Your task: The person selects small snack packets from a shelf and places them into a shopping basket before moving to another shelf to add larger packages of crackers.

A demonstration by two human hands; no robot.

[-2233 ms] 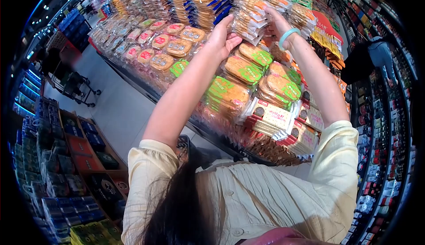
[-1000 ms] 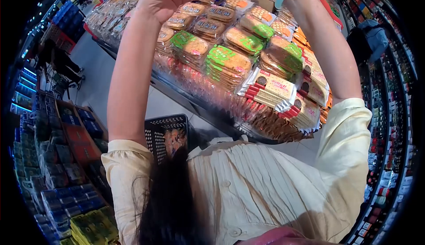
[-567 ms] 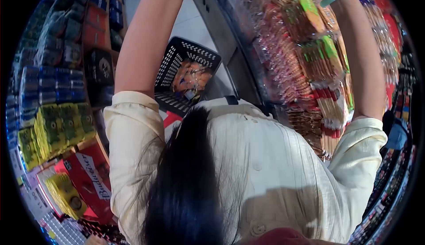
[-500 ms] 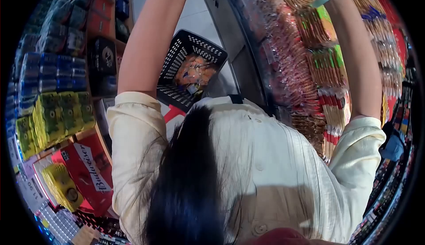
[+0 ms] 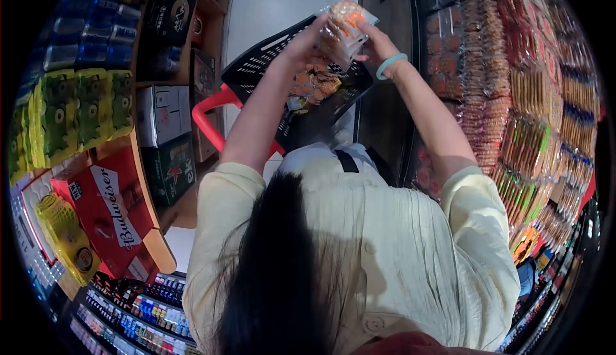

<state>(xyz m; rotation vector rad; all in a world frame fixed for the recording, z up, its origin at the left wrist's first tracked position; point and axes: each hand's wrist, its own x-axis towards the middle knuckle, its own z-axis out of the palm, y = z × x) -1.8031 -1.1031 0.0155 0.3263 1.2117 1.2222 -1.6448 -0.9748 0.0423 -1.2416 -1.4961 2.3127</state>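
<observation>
Over the black shopping basket (image 5: 256,66), both hands hold clear plastic snack packs (image 5: 346,24) with orange and pale contents. My left hand (image 5: 307,43) grips them from the left side, its fingers partly hidden behind the wrapping. On the other side, my right hand (image 5: 380,42), with a pale green bangle (image 5: 390,66) at the wrist, pinches the packs between thumb and fingers. Inside the basket lie several orange-brown snack packs (image 5: 314,88). A red handle (image 5: 208,114) sticks out at the basket's left.
Rows of packaged snacks (image 5: 500,79) fill the display on the right, behind a dark ledge (image 5: 385,98). To the left, a wooden shelf (image 5: 146,185) holds a red Budweiser carton (image 5: 106,210), yellow-green can packs (image 5: 77,111) and blue cans (image 5: 86,34). Pale floor tiles (image 5: 292,2) show ahead.
Both hands have come in from the upper edge of the view and now hold the snack packs above the basket. The view has turned toward the right-hand display, and the basket's red handle shows.
</observation>
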